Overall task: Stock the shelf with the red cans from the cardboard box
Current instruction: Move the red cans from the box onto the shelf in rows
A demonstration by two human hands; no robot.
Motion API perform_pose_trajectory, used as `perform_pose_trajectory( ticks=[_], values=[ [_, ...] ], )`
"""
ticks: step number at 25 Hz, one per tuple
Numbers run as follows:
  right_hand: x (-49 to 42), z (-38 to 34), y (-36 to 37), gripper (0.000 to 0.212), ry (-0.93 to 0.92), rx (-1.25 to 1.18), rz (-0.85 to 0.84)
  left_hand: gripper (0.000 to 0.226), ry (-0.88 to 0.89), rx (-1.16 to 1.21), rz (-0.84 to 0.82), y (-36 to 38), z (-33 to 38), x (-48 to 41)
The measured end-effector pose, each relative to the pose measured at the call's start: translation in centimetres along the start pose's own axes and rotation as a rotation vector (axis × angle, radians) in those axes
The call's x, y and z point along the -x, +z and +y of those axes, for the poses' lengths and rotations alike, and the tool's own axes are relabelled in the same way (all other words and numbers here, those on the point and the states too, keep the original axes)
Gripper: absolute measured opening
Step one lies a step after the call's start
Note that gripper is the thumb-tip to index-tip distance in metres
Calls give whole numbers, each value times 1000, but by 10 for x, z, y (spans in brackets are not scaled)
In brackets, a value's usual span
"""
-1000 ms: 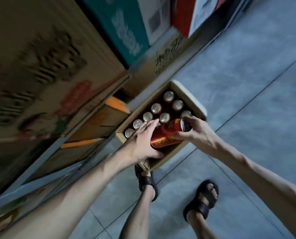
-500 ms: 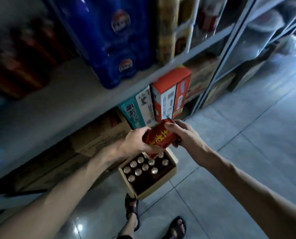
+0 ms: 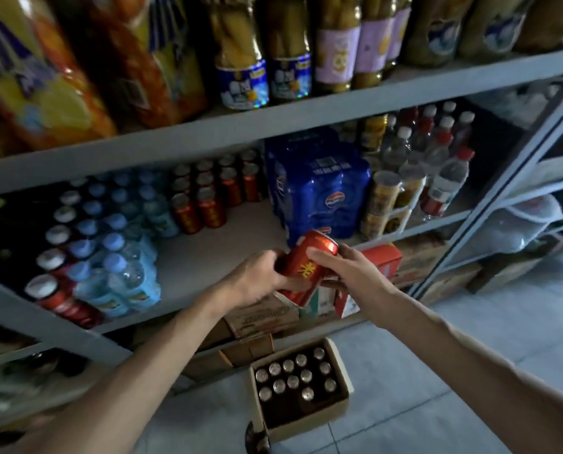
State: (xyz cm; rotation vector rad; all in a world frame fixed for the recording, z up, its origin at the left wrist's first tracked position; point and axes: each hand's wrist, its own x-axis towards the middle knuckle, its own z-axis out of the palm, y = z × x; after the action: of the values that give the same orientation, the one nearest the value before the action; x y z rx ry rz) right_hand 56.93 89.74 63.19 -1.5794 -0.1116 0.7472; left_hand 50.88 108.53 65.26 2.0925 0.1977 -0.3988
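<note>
The left hand (image 3: 253,276) curls round the lower part of a tilted red can (image 3: 306,260) and the right hand (image 3: 349,273) grips its top, just in front of the blue pack (image 3: 322,188). Best turn it upright and set it on the bare shelf (image 3: 214,257) left of the blue pack, before the standing cans (image 3: 204,208). Half a second ago it hung lower, close over the cardboard box (image 3: 309,424).

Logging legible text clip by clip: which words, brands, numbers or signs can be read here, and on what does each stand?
Nothing reads clearly enough to quote.
Held red can: one yellow character, blurred.
Blue shrink-wrapped pack: round logo, white lettering too small.
Brown carton beneath the shelf: dark print, blurred.
Jar labels on the top level: unreadable.
</note>
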Motion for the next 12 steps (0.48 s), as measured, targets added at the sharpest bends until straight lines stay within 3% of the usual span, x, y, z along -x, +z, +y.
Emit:
perform_pose_trajectory(
  ticks=[5,8,12],
  values=[
    [-46,-12,47,41,27,81,-111,59,20,36,154,-31,-50,-16],
    [-83,-9,75,42,60,129,-151,59,-5,80,207,-51,-87,-42],
    [-144,-8,98,39,33,183,-164,85,-52,354,204,-72,-130,-67]
  ],
)
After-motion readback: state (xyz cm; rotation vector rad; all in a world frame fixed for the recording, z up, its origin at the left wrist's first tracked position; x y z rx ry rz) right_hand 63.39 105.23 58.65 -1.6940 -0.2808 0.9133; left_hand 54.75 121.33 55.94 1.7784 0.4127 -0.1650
